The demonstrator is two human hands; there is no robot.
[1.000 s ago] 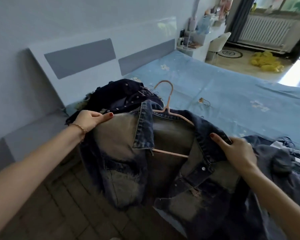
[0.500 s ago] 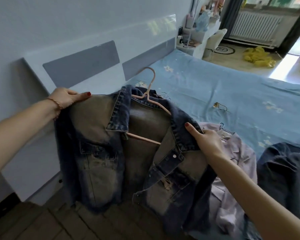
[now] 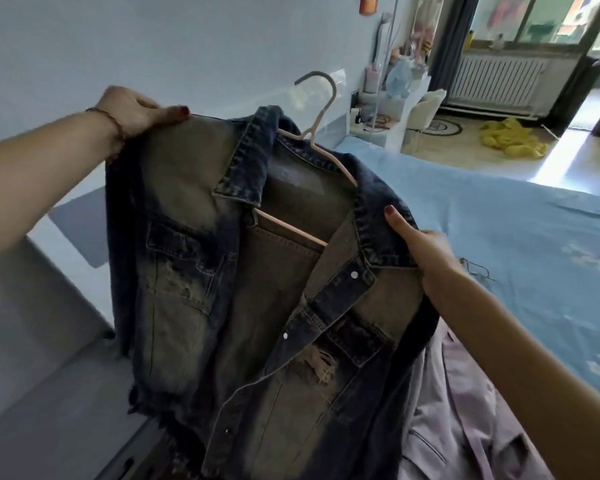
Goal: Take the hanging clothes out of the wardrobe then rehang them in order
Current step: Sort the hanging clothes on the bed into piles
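A faded denim jacket point(image 3: 257, 306) hangs open on a pink hanger point(image 3: 321, 126), held up in the air in front of me. My left hand point(image 3: 137, 110) grips the jacket's left shoulder at the upper left. My right hand point(image 3: 426, 251) grips the right shoulder just below the collar, thumb on the collar edge. The hanger's hook sticks up above the collar, free of any rail. A pale lilac garment point(image 3: 465, 410) lies on the bed under the jacket's lower right side.
The bed with a light blue sheet point(image 3: 516, 220) spreads to the right. Its white and grey headboard point(image 3: 70, 230) is behind the jacket at left. A desk with clutter point(image 3: 388, 98), a white chair point(image 3: 425, 105), a radiator point(image 3: 499, 81) and a yellow heap point(image 3: 510, 136) sit at the far end.
Both hands have raised the jacket on its hanger higher off the bed. The dark clothes pile has dropped out of view and the lilac garment shows beneath.
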